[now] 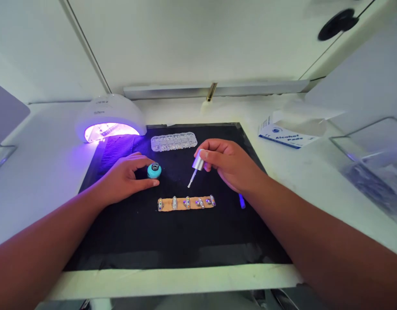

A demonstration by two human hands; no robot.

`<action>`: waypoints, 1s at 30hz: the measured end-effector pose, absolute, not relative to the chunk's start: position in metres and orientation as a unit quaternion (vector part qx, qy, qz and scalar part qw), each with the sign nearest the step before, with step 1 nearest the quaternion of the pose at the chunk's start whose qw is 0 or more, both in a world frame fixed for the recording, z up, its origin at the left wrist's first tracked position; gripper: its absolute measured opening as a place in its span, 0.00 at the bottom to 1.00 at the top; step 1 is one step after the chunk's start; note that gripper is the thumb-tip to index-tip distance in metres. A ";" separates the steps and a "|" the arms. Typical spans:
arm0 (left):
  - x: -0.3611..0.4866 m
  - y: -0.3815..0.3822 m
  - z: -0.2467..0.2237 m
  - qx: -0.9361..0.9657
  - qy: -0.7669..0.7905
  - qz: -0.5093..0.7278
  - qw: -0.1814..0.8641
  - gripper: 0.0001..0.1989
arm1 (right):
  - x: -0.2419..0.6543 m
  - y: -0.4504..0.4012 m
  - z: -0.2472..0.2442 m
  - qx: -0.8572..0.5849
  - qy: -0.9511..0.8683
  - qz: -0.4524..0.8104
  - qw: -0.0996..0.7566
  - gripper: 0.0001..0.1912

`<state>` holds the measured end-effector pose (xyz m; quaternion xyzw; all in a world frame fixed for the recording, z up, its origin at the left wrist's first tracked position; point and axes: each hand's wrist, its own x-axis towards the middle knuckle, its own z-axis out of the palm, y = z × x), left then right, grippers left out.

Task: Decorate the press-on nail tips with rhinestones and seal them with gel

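Note:
My left hand (129, 176) grips a small open turquoise bottle (154, 171) between thumb and forefinger, on the black mat (185, 241). In my right hand (222, 161) is the silver cap (198, 160) of a brush, pinched by the fingers, its pale tip (189, 185) pointing down. Below the tip, apart from it, lies a tan strip (180, 204) bearing several decorated false nails in a row, silvery with coloured stones.
A clear compartment box (174, 142) lies behind the bottle. At the back left a white lamp (112, 114) glows purple. An alcohol pads box (290, 131) and a clear bin (375, 159) stand right. A blue stick (241, 201) lies beside my right forearm.

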<state>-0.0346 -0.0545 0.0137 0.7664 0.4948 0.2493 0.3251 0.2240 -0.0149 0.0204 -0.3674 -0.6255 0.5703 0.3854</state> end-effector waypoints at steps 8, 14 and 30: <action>-0.028 -0.053 0.006 0.734 0.511 0.311 0.321 0.13 | 0.222 -0.018 0.029 -0.354 -0.616 0.536 0.455 0.13; -0.017 -0.056 0.028 0.729 0.517 0.311 0.323 0.10 | 0.224 -0.031 0.067 -0.313 -0.617 0.470 0.548 0.11; 0.013 -0.012 -0.010 0.769 0.442 0.298 0.354 0.12 | 0.227 0.007 0.048 -0.323 -0.661 0.328 0.593 0.08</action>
